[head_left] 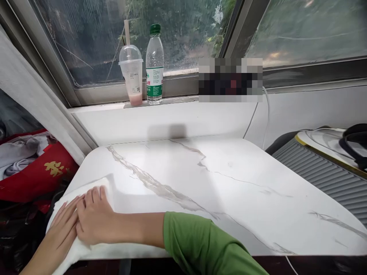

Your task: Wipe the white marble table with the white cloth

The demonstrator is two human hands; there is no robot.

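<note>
A white cloth [77,252] lies over the left end of the white marble-patterned table [177,225], partly hanging past its near left edge. My left hand [61,225] rests flat on this cloth, fingers stretched toward the far side. Beside it and slightly overlapping it, my right hand [94,217] presses down on the cloth with its fingers extended and a little bent. The right forearm, in a green sleeve, crosses the table's near side. Both palms are hidden from view.
On the windowsill stand a lidded plastic cup [133,76] with a straw and a green-capped bottle [155,72]. A red bag [37,168] holding fabric sits at the left. Beyond the table's right edge is a grey ribbed surface [312,168]. A blurred patch covers part of the sill.
</note>
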